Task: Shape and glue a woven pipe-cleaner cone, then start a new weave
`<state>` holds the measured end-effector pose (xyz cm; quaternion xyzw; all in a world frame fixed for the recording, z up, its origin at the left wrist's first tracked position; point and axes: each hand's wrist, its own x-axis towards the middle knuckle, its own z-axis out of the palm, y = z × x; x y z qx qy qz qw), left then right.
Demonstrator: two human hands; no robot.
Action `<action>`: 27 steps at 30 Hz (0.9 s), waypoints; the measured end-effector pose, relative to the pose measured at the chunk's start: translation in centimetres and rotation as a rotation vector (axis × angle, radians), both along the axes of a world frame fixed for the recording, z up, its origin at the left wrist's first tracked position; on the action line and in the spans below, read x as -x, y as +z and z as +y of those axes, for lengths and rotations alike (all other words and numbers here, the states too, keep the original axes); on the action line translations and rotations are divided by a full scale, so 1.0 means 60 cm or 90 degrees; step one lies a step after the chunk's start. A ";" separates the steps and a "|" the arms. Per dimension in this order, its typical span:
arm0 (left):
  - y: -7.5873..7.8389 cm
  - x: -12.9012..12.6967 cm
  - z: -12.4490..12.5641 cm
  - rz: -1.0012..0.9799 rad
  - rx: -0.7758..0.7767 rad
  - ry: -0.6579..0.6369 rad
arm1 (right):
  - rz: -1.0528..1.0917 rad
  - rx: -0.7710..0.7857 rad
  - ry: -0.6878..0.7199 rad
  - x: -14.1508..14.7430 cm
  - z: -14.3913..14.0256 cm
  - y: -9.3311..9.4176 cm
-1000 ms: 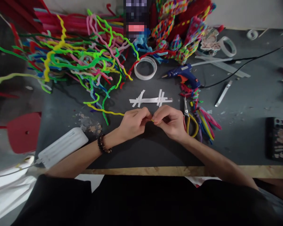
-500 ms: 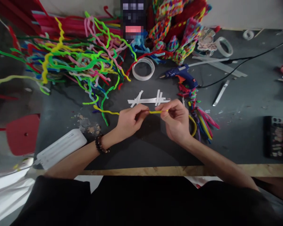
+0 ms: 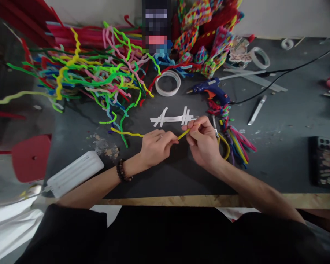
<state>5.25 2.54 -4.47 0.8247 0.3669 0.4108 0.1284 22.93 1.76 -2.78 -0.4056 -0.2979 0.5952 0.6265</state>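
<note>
A yellow pipe cleaner (image 3: 183, 134) runs between both hands over the dark table (image 3: 277, 154). My left hand (image 3: 156, 146) pinches it near the middle, and its long wavy tail trails off to the left. My right hand (image 3: 204, 141) pinches the short end, which tilts up to the right. Just behind the hands lies a flat piece made of crossed white strips (image 3: 173, 118).
A big tangle of coloured pipe cleaners (image 3: 93, 77) fills the back left. A tape roll (image 3: 168, 83), a blue glue gun (image 3: 212, 90) with its cable, yellow-handled scissors (image 3: 222, 141), cut pipe cleaner pieces (image 3: 236, 137), a phone (image 3: 325, 161) and a white case (image 3: 74, 174) lie around.
My hands first moved apart, stretching the yellow pipe cleaner flat between them. Now they are closer again, and the end in my right hand slants upward.
</note>
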 end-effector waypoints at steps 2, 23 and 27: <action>0.000 0.000 0.003 -0.039 0.046 0.039 | -0.035 -0.030 -0.010 0.005 -0.010 0.002; -0.003 0.004 0.005 0.018 0.193 0.003 | -0.186 -0.155 -0.075 -0.024 -0.005 0.034; 0.000 0.009 0.010 -0.013 0.224 0.011 | -0.268 -0.279 0.036 -0.013 -0.050 0.048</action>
